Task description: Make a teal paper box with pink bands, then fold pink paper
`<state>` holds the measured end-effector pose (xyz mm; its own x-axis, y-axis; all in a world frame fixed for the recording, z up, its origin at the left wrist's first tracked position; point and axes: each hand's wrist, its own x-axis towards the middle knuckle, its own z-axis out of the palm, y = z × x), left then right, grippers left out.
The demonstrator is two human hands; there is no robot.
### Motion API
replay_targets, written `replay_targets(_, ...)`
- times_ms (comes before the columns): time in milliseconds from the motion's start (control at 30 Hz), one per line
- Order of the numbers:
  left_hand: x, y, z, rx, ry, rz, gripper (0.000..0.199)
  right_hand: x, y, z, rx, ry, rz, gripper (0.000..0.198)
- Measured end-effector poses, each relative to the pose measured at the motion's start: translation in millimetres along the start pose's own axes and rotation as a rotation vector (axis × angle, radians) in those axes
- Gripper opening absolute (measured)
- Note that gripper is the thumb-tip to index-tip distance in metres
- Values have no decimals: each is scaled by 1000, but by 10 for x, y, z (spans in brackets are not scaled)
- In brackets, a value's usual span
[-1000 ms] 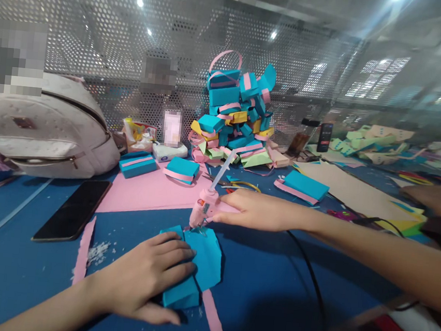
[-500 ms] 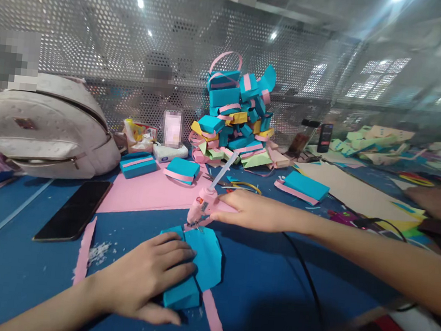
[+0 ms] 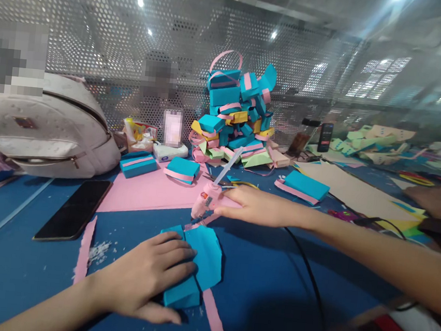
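the left hand lies spread over the blue paper box, on the near side of the pink glue gun that the right hand grips. the box looks light and crushable, best held by its folded edges.

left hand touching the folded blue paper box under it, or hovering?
Touching. The head view shows the left hand with its fingers draped across the folded blue paper box, no gap visible.

blue paper box: flap spread open | pink glue gun: nozzle down, near box's far edge
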<state>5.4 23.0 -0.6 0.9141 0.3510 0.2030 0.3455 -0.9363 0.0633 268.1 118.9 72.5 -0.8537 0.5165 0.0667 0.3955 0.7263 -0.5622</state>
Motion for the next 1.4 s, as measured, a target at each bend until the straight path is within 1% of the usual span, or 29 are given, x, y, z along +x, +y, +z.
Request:
replay_targets(33, -1, 0, -1, -2, 1, 0, 59, -6, 39, -13, 4, 0, 26, 29)
replay_targets(100, 1, 0, -4, -7, 8, 0, 59, -23, 126, -42, 41, -7, 145, 38)
replay_targets(167, 6, 0, -8, -12, 11, -1, 59, -48, 218, -77, 139, -27, 267, 47)
replay_targets(200, 10, 1, -9, -14, 11, -3, 58, -65, 263, -96, 211, -40, 296, 49)
replay_targets(300, 20, 4, -10, -18, 9, -4, 58, -140, 396, -155, 437, -28, 313, 51)
replay_targets(367, 23, 6, -9, -21, 5, -4, 58, -216, 481, -190, 531, 29, 330, 51)
replay_targets(400, 23, 6, -9, -21, 3, -3, 58, -262, 524, -206, 536, 73, 348, 51)
replay_targets(500, 18, 3, -8, -15, 7, -3, 58, -419, 664, -241, 417, 216, 437, 50)
replay_targets(600, 15, -4, -9, -7, 4, -4, 59, -583, 842, -254, 322, 312, 517, 48)
replay_targets(767, 25, -12, -15, 3, -11, 9, 58, -847, 1192, -219, 275, 351, 589, 49)
replay_targets(867, 33, -11, -20, 11, 1, 12, 57, -973, 1328, -185, 248, 383, 621, 50)
replay_targets(1067, 40, -7, -28, 3, 14, 2, 58, -1155, 1345, -152, 153, 490, 705, 49)
replay_targets(1233, 35, -8, -19, -1, -3, -5, 60, -1281, 1366, -78, 48, 499, 782, 47)
replay_targets(1400, 34, -8, -21, -1, -8, -9, 59, -1327, 1406, 22, -98, 480, 837, 43)
